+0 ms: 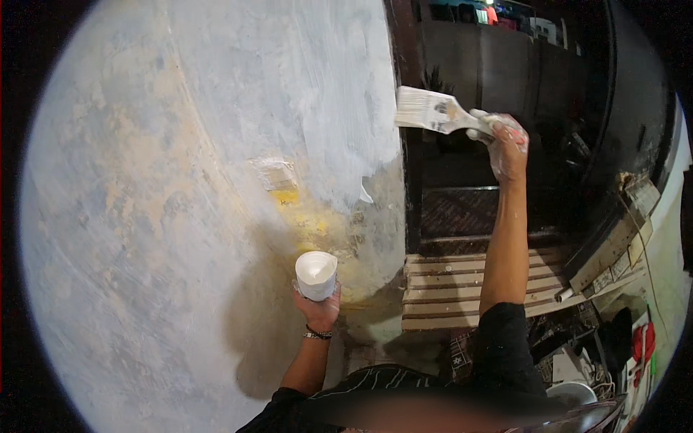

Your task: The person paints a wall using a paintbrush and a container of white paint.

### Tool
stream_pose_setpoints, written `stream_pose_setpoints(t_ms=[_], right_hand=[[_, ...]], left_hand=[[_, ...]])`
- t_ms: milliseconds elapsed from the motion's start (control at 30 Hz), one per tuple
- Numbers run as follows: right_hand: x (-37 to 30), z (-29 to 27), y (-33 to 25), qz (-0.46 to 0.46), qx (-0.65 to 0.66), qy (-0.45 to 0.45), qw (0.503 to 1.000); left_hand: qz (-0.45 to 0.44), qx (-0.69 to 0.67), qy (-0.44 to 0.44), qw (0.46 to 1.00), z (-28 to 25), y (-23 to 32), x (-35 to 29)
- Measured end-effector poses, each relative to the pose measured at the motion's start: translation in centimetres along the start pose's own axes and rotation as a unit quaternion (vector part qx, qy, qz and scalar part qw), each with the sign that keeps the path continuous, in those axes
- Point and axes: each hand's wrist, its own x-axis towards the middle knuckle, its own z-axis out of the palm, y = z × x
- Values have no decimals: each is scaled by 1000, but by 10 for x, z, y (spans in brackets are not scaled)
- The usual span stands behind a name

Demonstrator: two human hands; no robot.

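Note:
My right hand (507, 148), smeared with white paint, is raised and grips the handle of a wide flat paintbrush (433, 112). Its white bristles point left, toward the edge of the wall (180, 187). My left hand (318, 310) is lower down, close to the wall, holding up a small white cup of white paint (316, 274). The wall's upper right part is freshly white; lower down it is bare grey with yellowish patches.
A dark doorway with a wooden frame (408, 187) stands right of the wall. Below it lies a slatted wooden pallet (451, 289). Boards, a pipe and cluttered items (613, 339) fill the lower right, along with a white bowl (574, 393).

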Motion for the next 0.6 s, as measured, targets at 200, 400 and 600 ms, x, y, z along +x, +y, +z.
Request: stream_pose_setpoints(t_ms=[200, 400, 600], right_hand=[[46, 74, -79, -392, -367, -84, 839], [142, 175, -126, -529, -414, -116, 732], [165, 157, -84, -525, -716, -124, 443]], left_hand=[[24, -10, 30, 999, 7, 2, 1], [10, -69, -12, 997, 7, 3, 2], [0, -77, 4, 997, 10, 2, 9]])
